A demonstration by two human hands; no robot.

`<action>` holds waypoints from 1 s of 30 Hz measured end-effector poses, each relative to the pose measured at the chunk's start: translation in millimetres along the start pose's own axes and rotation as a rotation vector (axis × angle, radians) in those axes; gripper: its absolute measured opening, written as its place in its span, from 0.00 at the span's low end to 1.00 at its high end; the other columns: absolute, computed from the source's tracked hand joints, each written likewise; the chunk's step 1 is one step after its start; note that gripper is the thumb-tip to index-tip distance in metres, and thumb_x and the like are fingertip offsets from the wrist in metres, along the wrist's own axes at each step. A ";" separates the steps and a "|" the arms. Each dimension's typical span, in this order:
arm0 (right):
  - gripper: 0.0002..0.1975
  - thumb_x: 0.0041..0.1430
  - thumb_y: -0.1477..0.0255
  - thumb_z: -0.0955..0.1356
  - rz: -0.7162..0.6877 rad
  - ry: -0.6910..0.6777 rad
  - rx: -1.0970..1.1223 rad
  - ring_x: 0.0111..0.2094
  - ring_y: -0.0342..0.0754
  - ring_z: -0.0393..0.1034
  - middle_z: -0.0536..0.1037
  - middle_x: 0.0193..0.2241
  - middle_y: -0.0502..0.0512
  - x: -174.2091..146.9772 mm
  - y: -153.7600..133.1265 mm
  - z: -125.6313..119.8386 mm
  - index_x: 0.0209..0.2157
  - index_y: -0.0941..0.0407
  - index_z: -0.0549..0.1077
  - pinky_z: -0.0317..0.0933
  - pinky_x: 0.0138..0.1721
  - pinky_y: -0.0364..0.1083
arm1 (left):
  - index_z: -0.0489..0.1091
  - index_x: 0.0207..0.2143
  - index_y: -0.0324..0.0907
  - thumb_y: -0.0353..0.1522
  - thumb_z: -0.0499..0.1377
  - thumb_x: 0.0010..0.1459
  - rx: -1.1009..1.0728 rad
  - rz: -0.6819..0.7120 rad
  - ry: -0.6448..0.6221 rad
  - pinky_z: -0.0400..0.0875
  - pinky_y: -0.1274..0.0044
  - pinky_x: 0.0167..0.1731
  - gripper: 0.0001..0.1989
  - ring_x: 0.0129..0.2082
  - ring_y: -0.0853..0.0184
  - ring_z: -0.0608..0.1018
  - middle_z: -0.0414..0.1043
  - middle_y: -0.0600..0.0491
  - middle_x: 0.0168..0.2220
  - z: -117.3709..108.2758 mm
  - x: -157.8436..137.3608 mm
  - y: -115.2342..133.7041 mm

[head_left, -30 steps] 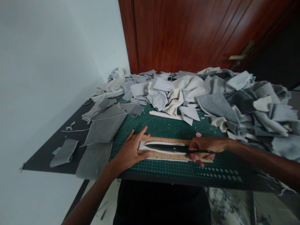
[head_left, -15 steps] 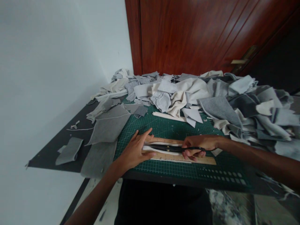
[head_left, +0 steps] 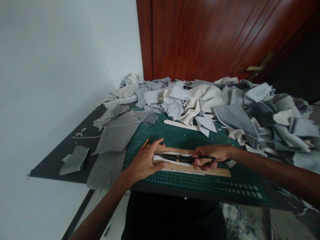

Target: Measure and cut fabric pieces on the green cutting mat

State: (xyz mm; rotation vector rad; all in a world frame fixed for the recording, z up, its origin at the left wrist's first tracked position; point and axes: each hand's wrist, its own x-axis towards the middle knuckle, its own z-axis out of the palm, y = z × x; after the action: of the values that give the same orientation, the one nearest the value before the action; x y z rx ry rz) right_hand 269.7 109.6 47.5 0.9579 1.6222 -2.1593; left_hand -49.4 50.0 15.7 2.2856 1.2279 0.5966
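Note:
My right hand (head_left: 208, 156) is closed round the handles of black scissors (head_left: 177, 158), whose blades point left. The scissors lie along white cloth (head_left: 182, 163) between two wooden rulers, a far one (head_left: 172, 150) and a near one (head_left: 220, 172). Thumb and fingers spread, my left hand (head_left: 143, 163) presses down across the left ends of both rulers. The blade tips reach into the gap between its thumb and fingers. Under all this is a green cutting mat (head_left: 185, 181) with a printed grid.
A large heap of grey and cream cloth scraps (head_left: 207, 95) runs along the back, spreading right. Grey cloth pieces (head_left: 116, 133) overlap the mat's left side. A rolled cream strip (head_left: 178, 124) lies beyond the rulers. Behind the black table (head_left: 55, 163) is a wooden door (head_left: 200, 40).
My right hand has slid slightly to the left with the scissors. My left hand stays spread over the rulers. The whole view has shifted a little.

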 end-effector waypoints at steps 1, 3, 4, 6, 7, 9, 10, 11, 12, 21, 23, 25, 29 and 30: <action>0.33 0.49 0.42 0.75 0.002 0.003 0.005 0.14 0.32 0.53 0.69 0.19 0.44 0.2 -0.2 0.4 0.31 0.61 0.72 0.45 0.12 0.35 | 0.47 0.71 0.46 0.50 0.63 0.63 -0.001 -0.001 0.001 0.39 0.54 0.72 0.43 0.68 0.54 0.66 0.72 0.46 0.63 0.0 0.0 0.2; 0.32 0.50 0.43 0.75 0.003 0.012 0.010 0.14 0.32 0.53 0.69 0.19 0.43 0.2 -0.9 1.8 0.32 0.61 0.72 0.45 0.12 0.34 | 0.47 0.70 0.46 0.50 0.63 0.63 -0.005 -0.002 -0.001 0.40 0.54 0.72 0.42 0.69 0.54 0.66 0.72 0.46 0.63 -0.3 0.1 0.8; 0.31 0.50 0.44 0.75 0.004 0.019 0.011 0.14 0.32 0.53 0.68 0.19 0.43 0.1 -1.3 2.6 0.32 0.61 0.72 0.45 0.12 0.34 | 0.47 0.70 0.46 0.50 0.63 0.63 -0.008 -0.004 -0.004 0.40 0.54 0.72 0.42 0.69 0.54 0.66 0.72 0.46 0.63 -0.6 0.1 1.0; 0.30 0.51 0.45 0.76 0.011 0.033 0.010 0.13 0.32 0.52 0.68 0.18 0.42 -0.1 -1.4 3.9 0.31 0.60 0.71 0.45 0.12 0.34 | 0.47 0.70 0.46 0.49 0.63 0.63 -0.016 -0.006 -0.012 0.39 0.54 0.72 0.42 0.69 0.55 0.66 0.72 0.46 0.63 -1.0 0.0 1.2; 0.31 0.50 0.45 0.76 0.010 0.038 0.007 0.13 0.32 0.53 0.67 0.18 0.42 -0.2 -1.1 4.3 0.31 0.60 0.71 0.45 0.11 0.34 | 0.47 0.70 0.45 0.49 0.63 0.63 -0.020 -0.006 -0.016 0.39 0.54 0.72 0.42 0.69 0.56 0.66 0.72 0.46 0.63 -1.1 0.0 1.0; 0.31 0.49 0.44 0.76 0.007 0.045 0.005 0.14 0.32 0.53 0.67 0.18 0.42 0.1 0.1 4.5 0.31 0.60 0.71 0.45 0.11 0.33 | 0.47 0.70 0.46 0.49 0.63 0.63 -0.022 -0.004 -0.017 0.39 0.54 0.72 0.42 0.69 0.56 0.66 0.72 0.46 0.63 -0.7 -0.1 0.0; 0.31 0.49 0.44 0.76 0.011 0.047 0.010 0.13 0.32 0.52 0.67 0.18 0.42 0.4 0.8 4.5 0.31 0.60 0.71 0.45 0.11 0.33 | 0.47 0.70 0.46 0.49 0.63 0.63 -0.020 -0.001 -0.014 0.39 0.53 0.72 0.42 0.69 0.55 0.66 0.72 0.46 0.63 -0.3 -0.2 -0.7; 0.31 0.49 0.45 0.76 0.020 0.049 0.023 0.13 0.32 0.52 0.67 0.18 0.42 0.8 1.6 4.4 0.31 0.60 0.71 0.44 0.11 0.33 | 0.47 0.70 0.46 0.49 0.63 0.63 -0.018 0.003 -0.010 0.39 0.53 0.72 0.42 0.69 0.55 0.66 0.72 0.45 0.63 0.2 -0.3 -1.4; 0.30 0.49 0.46 0.76 0.031 0.051 0.041 0.13 0.32 0.51 0.67 0.18 0.41 1.3 2.4 4.3 0.31 0.60 0.71 0.44 0.10 0.33 | 0.47 0.70 0.47 0.50 0.63 0.63 -0.015 0.006 -0.007 0.39 0.53 0.72 0.42 0.69 0.55 0.66 0.71 0.45 0.63 0.6 -0.4 -2.0; 0.26 0.53 0.50 0.76 -0.004 0.030 0.056 0.12 0.32 0.50 0.67 0.17 0.41 1.9 5.0 4.7 0.33 0.60 0.72 0.43 0.10 0.34 | 0.48 0.69 0.46 0.47 0.64 0.62 -0.025 0.004 -0.006 0.39 0.54 0.72 0.41 0.68 0.56 0.67 0.72 0.46 0.63 0.2 -0.8 -0.1; 0.27 0.53 0.49 0.76 -0.003 0.035 0.047 0.12 0.32 0.51 0.67 0.17 0.42 2.1 3.9 5.4 0.33 0.61 0.72 0.44 0.10 0.34 | 0.48 0.69 0.46 0.47 0.65 0.62 -0.021 -0.001 -0.008 0.38 0.55 0.73 0.42 0.68 0.57 0.67 0.72 0.46 0.63 0.2 -0.9 -0.2; 0.27 0.53 0.49 0.76 0.002 0.045 0.039 0.12 0.32 0.52 0.67 0.17 0.42 2.5 2.6 6.3 0.32 0.61 0.72 0.45 0.10 0.33 | 0.47 0.69 0.46 0.47 0.65 0.62 -0.016 -0.001 -0.008 0.38 0.55 0.73 0.42 0.68 0.57 0.67 0.72 0.47 0.63 0.3 -1.0 -0.7; 0.26 0.51 0.51 0.77 0.027 0.056 0.035 0.12 0.32 0.51 0.67 0.17 0.41 3.0 1.6 6.7 0.32 0.60 0.72 0.45 0.10 0.33 | 0.48 0.69 0.47 0.47 0.64 0.62 -0.011 0.004 -0.009 0.38 0.55 0.73 0.42 0.68 0.56 0.66 0.71 0.47 0.63 0.3 -1.1 -1.8; 0.25 0.52 0.52 0.77 0.027 0.053 0.033 0.12 0.32 0.51 0.67 0.16 0.41 3.1 1.9 6.5 0.31 0.60 0.72 0.45 0.09 0.33 | 0.48 0.69 0.47 0.47 0.64 0.62 -0.011 0.004 -0.009 0.38 0.55 0.73 0.41 0.68 0.56 0.66 0.71 0.47 0.63 0.3 -1.1 -1.8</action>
State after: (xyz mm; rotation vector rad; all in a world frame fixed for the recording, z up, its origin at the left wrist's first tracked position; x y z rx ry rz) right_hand 266.3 103.4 45.1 1.0496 1.5925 -2.1661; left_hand -51.0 50.0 14.2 2.2802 1.2132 0.5922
